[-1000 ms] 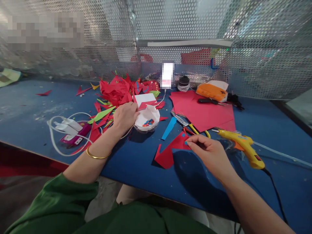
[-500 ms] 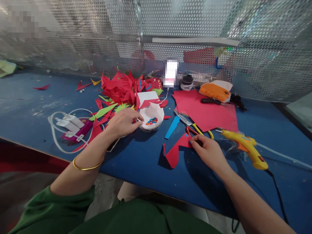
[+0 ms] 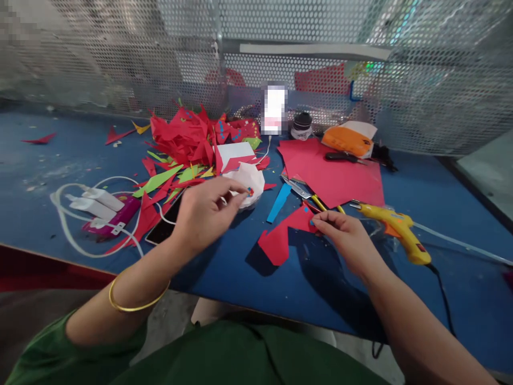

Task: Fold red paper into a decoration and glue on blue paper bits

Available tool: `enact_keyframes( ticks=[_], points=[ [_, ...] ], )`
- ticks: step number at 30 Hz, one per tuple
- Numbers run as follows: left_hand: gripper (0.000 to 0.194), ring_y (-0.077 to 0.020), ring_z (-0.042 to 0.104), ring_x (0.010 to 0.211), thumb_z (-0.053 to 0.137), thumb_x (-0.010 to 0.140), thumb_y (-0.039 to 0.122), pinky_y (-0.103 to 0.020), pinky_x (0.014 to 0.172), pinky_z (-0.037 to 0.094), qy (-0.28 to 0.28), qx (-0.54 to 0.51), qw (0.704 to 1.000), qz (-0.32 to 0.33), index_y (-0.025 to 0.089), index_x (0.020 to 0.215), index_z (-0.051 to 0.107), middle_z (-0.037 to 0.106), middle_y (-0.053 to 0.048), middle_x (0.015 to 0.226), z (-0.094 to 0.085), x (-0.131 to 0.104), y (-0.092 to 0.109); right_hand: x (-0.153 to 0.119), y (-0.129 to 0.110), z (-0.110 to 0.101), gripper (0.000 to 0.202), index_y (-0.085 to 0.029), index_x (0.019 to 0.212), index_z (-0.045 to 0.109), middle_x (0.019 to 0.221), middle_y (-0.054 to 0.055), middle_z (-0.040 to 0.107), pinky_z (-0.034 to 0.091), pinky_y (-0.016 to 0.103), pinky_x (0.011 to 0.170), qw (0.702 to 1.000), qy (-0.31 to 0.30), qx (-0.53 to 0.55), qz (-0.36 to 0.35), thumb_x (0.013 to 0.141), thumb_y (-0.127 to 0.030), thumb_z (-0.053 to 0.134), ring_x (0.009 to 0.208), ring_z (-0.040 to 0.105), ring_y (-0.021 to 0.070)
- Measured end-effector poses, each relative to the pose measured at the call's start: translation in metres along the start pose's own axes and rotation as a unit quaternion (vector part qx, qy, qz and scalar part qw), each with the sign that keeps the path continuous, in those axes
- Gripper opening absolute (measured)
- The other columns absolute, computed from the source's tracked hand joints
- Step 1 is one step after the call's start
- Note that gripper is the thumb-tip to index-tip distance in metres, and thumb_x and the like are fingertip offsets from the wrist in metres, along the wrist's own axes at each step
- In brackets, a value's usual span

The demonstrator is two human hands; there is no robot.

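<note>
Head view: scissors (image 3: 300,190) lie beyond the red cutout (image 3: 279,240) your right hand (image 3: 348,236) pinches; whether your left hand (image 3: 206,211) closes fully, near the bowl (image 3: 256,176), is unclear.

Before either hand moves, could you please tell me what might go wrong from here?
The left hand has its fingertips over the white paper-lined bowl, so a bump could scatter the small blue and orange pieces. The right hand pinches the red cut-out paper near one edge, so it might slip or bend. The yellow plastic glue gun lies beside that hand; if its nozzle is hot, which I cannot tell, contact might burn.
</note>
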State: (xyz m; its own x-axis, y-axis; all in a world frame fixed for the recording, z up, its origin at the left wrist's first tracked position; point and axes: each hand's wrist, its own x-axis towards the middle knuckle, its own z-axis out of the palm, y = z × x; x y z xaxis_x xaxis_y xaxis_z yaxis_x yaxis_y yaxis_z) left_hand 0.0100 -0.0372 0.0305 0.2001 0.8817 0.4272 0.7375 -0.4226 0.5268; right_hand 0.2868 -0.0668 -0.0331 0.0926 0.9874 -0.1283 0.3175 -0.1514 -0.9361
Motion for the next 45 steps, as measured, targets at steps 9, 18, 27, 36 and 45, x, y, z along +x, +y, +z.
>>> enact_keyframes(
  ticks=[9, 18, 27, 36, 45],
  points=[
    [0.038, -0.0176, 0.069, 0.085, 0.074, 0.074, 0.023, -0.03, 0.075, 0.054, -0.201, -0.236, 0.947, -0.085, 0.018, 0.106, 0.054, 0.072, -0.007, 0.098, 0.068, 0.006, 0.04, -0.013, -0.012, 0.0, 0.025, -0.019, 0.074, 0.066, 0.067, 0.0, 0.061, 0.041, 0.028, 0.061, 0.997, 0.017, 0.044, -0.065, 0.076, -0.043, 0.066, 0.064, 0.05, 0.0133],
    [0.008, -0.0102, 0.066, 0.056, 0.06, 0.079, 0.013, -0.022, 0.059, 0.051, -0.276, -0.366, 0.876, -0.148, 0.016, 0.08, 0.067, 0.066, 0.002, 0.063, 0.083, 0.003, 0.046, -0.019, -0.015, 0.002, 0.016, -0.021, 0.077, 0.071, 0.097, 0.006, 0.072, 0.049, 0.032, 0.077, 0.991, 0.057, 0.033, -0.113, 0.081, -0.035, 0.066, 0.088, 0.064, 0.0191],
    [0.01, -0.0099, 0.066, 0.052, 0.078, 0.075, 0.023, -0.018, 0.052, 0.049, -0.287, -0.42, 0.823, -0.255, 0.015, 0.079, 0.074, 0.07, 0.001, 0.065, 0.085, -0.001, 0.045, -0.023, -0.013, 0.011, 0.008, -0.025, 0.077, 0.075, 0.114, 0.006, 0.068, 0.049, 0.042, 0.097, 0.973, 0.095, -0.046, -0.205, 0.083, -0.026, 0.069, 0.112, 0.063, 0.0227],
    [0.004, -0.0094, 0.065, 0.049, 0.076, 0.075, 0.018, -0.018, 0.05, 0.049, -0.279, -0.424, 0.815, -0.278, 0.015, 0.073, 0.075, 0.072, -0.001, 0.065, 0.085, -0.003, 0.042, -0.025, -0.01, 0.015, 0.009, -0.027, 0.077, 0.075, 0.108, 0.005, 0.07, 0.048, 0.043, 0.096, 0.96, 0.118, -0.089, -0.237, 0.084, -0.026, 0.069, 0.108, 0.063, 0.0231],
    [0.007, -0.0098, 0.065, 0.05, 0.074, 0.077, 0.023, -0.019, 0.052, 0.048, -0.271, -0.415, 0.836, -0.233, 0.016, 0.076, 0.073, 0.068, 0.002, 0.058, 0.085, -0.004, 0.04, -0.025, -0.01, 0.014, 0.008, -0.028, 0.081, 0.076, 0.106, 0.004, 0.07, 0.047, 0.044, 0.098, 0.955, 0.121, -0.098, -0.254, 0.085, -0.026, 0.07, 0.109, 0.062, 0.0231]
  ],
)
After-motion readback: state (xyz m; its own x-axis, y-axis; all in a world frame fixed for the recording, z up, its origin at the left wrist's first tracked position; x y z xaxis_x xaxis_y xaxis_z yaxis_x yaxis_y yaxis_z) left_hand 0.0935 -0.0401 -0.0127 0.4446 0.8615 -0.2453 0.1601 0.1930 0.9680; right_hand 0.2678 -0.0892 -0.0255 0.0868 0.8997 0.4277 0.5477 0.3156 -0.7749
